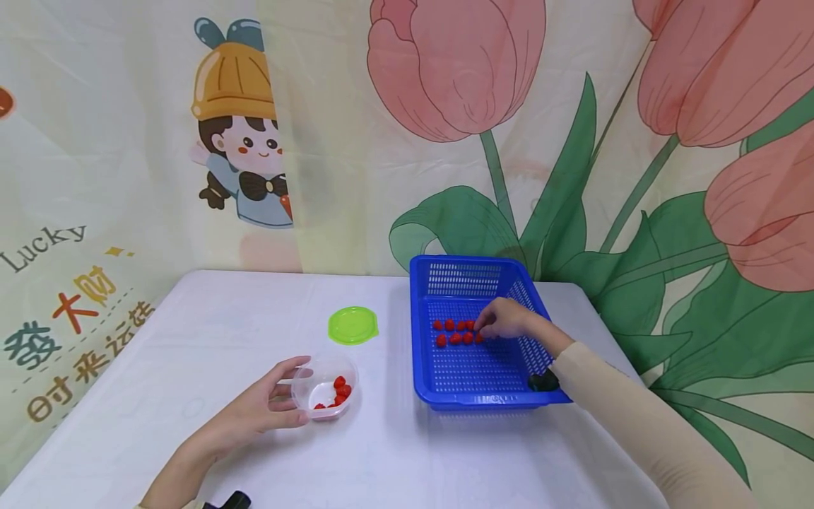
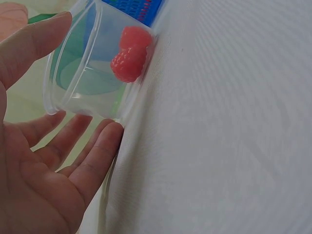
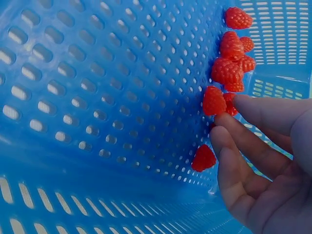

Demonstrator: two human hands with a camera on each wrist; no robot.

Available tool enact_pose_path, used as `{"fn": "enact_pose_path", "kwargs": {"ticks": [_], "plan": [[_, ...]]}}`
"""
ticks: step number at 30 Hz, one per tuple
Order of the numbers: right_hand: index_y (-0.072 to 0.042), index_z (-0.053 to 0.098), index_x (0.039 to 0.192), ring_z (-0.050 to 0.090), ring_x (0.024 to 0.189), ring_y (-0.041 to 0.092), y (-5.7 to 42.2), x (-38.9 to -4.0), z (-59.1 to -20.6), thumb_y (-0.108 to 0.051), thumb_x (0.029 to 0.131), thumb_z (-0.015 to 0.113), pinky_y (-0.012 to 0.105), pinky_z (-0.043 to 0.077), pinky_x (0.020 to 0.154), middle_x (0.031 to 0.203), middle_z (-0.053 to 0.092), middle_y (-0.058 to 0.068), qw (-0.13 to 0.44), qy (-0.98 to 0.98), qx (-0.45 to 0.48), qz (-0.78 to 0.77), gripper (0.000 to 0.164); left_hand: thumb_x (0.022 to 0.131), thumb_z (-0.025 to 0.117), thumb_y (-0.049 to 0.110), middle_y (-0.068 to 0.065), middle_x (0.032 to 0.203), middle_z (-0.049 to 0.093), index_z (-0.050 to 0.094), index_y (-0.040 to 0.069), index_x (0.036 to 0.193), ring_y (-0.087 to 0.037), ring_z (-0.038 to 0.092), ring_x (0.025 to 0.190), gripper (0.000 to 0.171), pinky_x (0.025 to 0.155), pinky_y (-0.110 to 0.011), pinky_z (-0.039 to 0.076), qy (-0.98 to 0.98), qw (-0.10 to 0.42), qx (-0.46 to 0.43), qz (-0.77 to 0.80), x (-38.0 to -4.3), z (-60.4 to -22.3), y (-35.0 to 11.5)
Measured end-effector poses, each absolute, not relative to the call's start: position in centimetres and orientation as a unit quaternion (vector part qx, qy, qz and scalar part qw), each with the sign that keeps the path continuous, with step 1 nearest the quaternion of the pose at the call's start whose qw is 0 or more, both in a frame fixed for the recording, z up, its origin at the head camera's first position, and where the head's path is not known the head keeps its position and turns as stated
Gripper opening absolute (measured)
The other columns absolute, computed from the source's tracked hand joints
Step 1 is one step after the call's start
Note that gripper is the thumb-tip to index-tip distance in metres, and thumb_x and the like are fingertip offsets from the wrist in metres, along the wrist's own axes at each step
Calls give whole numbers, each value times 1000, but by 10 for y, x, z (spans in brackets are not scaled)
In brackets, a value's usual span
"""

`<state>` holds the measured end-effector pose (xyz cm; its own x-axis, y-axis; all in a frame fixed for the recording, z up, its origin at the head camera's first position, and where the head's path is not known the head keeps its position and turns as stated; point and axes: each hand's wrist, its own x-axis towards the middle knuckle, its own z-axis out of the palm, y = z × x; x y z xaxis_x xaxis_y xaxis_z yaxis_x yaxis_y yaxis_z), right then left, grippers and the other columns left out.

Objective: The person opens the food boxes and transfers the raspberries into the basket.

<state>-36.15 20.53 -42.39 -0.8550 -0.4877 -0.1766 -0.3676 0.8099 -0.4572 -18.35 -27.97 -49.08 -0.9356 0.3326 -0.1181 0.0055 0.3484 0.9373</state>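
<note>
Open table [image 1: 388, 452] separates basket [image 1: 483, 400] and cup [image 1: 327, 416]. Left hand [image 1: 267, 403] holds the cup around its left side; right hand [image 1: 507, 319], inside basket walls, narrowed at berries [image 1: 455, 338], grip cannot be confirmed.

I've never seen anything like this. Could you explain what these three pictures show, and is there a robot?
No robot here: just a person's two bare hands. The wide picture comes from a camera worn on the head, looking forward and down. The two close-ups come from cameras on the wrists, one for each hand.

On the white table stand a blue basket and a clear container, with a green lid lying nearby. The left hand holds the container by its side; a few red berries lie inside. The right hand reaches into the basket, where more berries lie in two rows. Its fingertips are at one berry, but I can't tell whether it is gripped.
</note>
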Motion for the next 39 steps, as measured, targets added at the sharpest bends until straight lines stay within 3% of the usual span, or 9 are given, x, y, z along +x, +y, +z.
{"fn": "enact_pose_path", "kwargs": {"ticks": [8, 17, 29, 34, 39], "plan": [[-3, 80, 115, 74, 87, 16, 206, -353, -398, -11, 100, 72, 38, 62, 84, 107, 80, 6, 120, 936, -267, -198, 18, 90, 87, 24, -15, 165, 37, 29, 24, 166, -38, 54, 140, 96, 98, -18, 51, 810, 142, 106, 559, -184, -490, -279], [-9, 79, 121, 73, 111, 29, 194, -330, -356, -15, 103, 72, 42, 61, 91, 120, 78, 9, 83, 924, -307, -211, 21, 90, 87, 24, -15, 164, 37, 29, 22, 166, -39, 53, 140, 96, 99, -19, 51, 810, 137, 111, 559, -183, -488, -279], [-13, 78, 126, 72, 94, 15, 159, -295, -324, -16, 101, 73, 29, 60, 81, 120, 78, 1, 73, 899, -357, -244, 25, 89, 87, 25, -15, 164, 38, 28, 22, 166, -39, 53, 141, 97, 99, -18, 50, 812, 139, 106, 556, -183, -489, -279], [-16, 78, 126, 69, 85, 14, 142, -286, -321, -19, 101, 74, 29, 57, 74, 117, 78, -2, 66, 892, -370, -251, 25, 90, 87, 25, -15, 164, 38, 28, 22, 166, -39, 53, 141, 96, 100, -18, 50, 813, 137, 109, 556, -182, -489, -279], [-16, 78, 127, 69, 82, 9, 124, -282, -324, -19, 101, 74, 28, 58, 75, 116, 78, -4, 66, 888, -380, -252, 26, 90, 86, 25, -15, 164, 38, 28, 22, 166, -39, 53, 141, 95, 99, -19, 51, 813, 136, 107, 556, -182, -489, -279]]}}
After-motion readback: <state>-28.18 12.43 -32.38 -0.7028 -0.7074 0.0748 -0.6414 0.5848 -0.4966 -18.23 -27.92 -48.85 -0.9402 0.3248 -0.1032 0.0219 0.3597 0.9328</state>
